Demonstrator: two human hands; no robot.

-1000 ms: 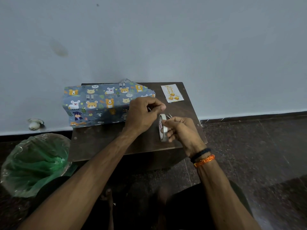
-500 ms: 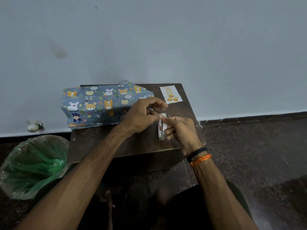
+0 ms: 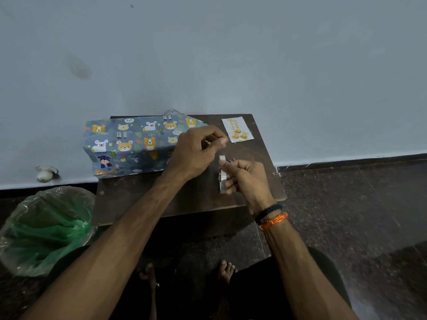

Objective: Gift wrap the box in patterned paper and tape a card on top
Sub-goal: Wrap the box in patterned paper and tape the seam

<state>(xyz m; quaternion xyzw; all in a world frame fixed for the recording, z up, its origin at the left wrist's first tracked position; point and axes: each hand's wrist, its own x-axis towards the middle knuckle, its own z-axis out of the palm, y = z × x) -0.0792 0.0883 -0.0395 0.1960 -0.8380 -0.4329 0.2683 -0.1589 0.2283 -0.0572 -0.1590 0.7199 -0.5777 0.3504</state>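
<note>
Tape-pull step: right hand grips the white tape roll, left hand pinches its free end — next, tear and stick onto the animal-print wrapped box.

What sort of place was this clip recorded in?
Probably a plain room at home: a low wooden table pushed against a bare painted wall, a dark speckled floor, and a bin lined with green plastic.

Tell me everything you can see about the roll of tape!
The roll of tape is a thin, pale ring with a whitish edge, seen nearly edge-on and standing upright above the dark table. The right hand grips it. The left hand, just above, pinches something, seemingly its pulled end, too faint to confirm.
</note>
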